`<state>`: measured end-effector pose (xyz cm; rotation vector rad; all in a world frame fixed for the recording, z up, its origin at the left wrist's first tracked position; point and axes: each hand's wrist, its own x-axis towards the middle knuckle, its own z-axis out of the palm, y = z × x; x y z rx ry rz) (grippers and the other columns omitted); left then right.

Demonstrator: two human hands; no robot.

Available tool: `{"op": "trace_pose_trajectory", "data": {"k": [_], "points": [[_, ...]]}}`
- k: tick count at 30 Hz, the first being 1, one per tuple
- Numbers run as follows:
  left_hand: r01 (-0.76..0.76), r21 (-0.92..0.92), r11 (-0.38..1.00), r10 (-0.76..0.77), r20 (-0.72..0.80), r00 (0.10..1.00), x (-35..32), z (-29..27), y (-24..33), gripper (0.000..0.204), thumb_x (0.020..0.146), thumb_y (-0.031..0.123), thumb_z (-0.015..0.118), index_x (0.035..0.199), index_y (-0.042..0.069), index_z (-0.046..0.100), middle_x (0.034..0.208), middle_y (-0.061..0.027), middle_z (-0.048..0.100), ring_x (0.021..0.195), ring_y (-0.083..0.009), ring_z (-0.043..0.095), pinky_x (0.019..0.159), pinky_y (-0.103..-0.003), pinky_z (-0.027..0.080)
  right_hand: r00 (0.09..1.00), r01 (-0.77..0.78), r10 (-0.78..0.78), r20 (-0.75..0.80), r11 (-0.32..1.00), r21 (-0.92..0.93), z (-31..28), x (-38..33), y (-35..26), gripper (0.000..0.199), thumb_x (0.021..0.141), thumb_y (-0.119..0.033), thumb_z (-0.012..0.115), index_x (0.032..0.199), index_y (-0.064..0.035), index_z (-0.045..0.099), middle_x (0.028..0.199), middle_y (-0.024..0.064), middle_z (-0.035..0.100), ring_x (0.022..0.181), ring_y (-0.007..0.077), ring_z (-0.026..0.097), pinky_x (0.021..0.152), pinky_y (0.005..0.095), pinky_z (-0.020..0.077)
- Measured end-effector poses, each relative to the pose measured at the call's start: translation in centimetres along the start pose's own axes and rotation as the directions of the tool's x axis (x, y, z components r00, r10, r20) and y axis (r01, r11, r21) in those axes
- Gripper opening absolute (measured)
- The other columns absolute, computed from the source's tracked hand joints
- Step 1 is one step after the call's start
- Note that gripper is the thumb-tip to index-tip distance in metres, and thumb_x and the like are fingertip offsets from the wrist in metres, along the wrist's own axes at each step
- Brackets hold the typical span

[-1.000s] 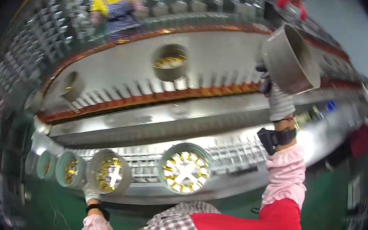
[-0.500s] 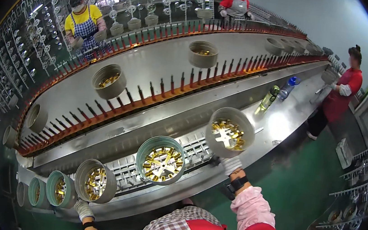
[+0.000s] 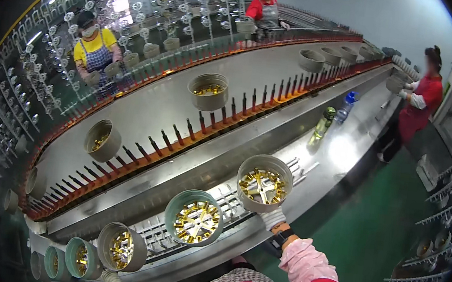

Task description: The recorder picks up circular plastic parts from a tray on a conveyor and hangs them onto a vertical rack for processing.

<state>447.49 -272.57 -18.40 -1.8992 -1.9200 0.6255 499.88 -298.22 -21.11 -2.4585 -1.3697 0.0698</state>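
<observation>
Head view | right hand (image 3: 273, 219) grips grey tin (image 3: 264, 182) of gold parts over counter (image 3: 341, 154) | left hand (image 3: 111, 279) touches another tin (image 3: 122, 247), grip unclear

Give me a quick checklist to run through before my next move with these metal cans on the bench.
1. Right hand grips the can of gold parts: ok.
2. Left hand on the can at lower left: touching, grip cannot tell.
3. Green-rimmed can beside it stands apart: ok.
4. Bottles stand far from the hands: ok.
5. Conveyor pegs nearby: motion cannot tell.
</observation>
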Motion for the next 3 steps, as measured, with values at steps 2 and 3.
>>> {"op": "trace_pose_trajectory", "data": {"k": [2,3], "points": [[-0.046,0.19,0.981,0.018,0.148,0.989,-2.4,0.9,-2.4,0.028,0.084,0.025,0.039,0.104,0.017,0.057,0.102,-0.0044,0.059,0.099,-0.0204,0.053,0.081,-0.033,0.04,0.979,0.189,-0.154,0.136,0.935,-0.3,6.5,-0.5,3.1,0.026,0.08,-0.016,0.043,0.102,-0.0075,0.054,0.087,0.0113,0.059,0.079,0.0243,0.058,0.071,0.0408,0.0462],[-0.188,0.143,0.972,0.178,0.077,0.981,-3.6,-2.5,1.2,0.026,0.083,0.02,0.04,0.099,0.016,0.06,0.101,-0.0043,0.059,0.091,-0.0214,0.056,0.076,-0.036,0.042,0.966,0.254,-0.229,0.117,0.924,-0.286,8.9,-2.4,3.2,0.026,0.08,-0.016,0.043,0.102,-0.0075,0.054,0.087,0.0113,0.059,0.079,0.0243,0.058,0.071,0.0408,0.0462]]}}
